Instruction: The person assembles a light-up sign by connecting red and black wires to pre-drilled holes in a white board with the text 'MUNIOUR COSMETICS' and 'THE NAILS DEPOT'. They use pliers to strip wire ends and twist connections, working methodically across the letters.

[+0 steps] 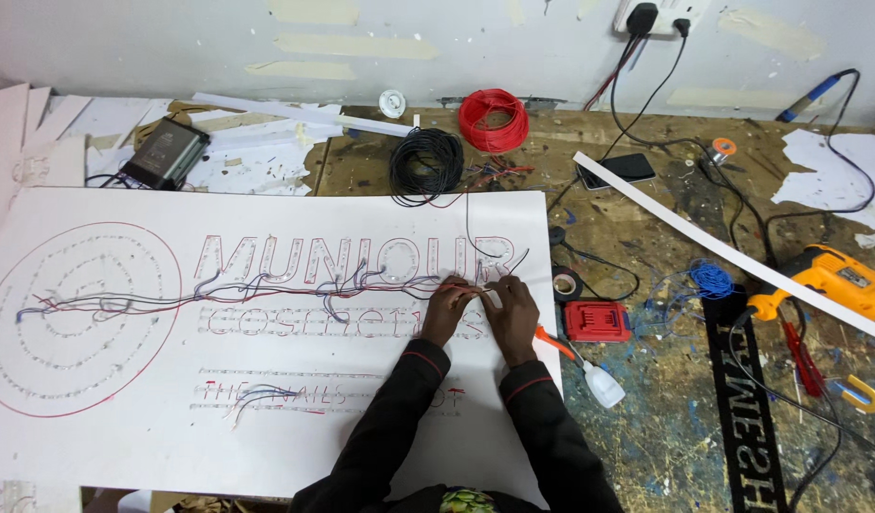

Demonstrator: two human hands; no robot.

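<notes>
1. The thin red, blue and black wires (361,282) run along the middle of the large white sign board (124,427), ending under the right end of the top row of outlined letters, where your hands meet them.
2. Your left hand (447,309) rests on the board with fingers curled down onto the wire ends; whether it actually pinches a wire, you cannot tell from this view.
3. Your right hand (510,309) sits just beside it, touching it, fingertips bent onto the same wire bundle; its grip is likewise too small to make out.
4. The board lies flat on the paint-spattered wooden bench (665,446) and covers its left half.
5. Just right of the board lie a roll of black tape (567,283), a red battery pack (597,321) and a small white plastic bottle (604,386).
6. Behind the board sit a coil of black wire (426,164) and a coil of red wire (493,120).
7. At the far right a yellow-orange power drill (836,280) lies near a long white strip (703,237) that crosses the bench diagonally.
</notes>
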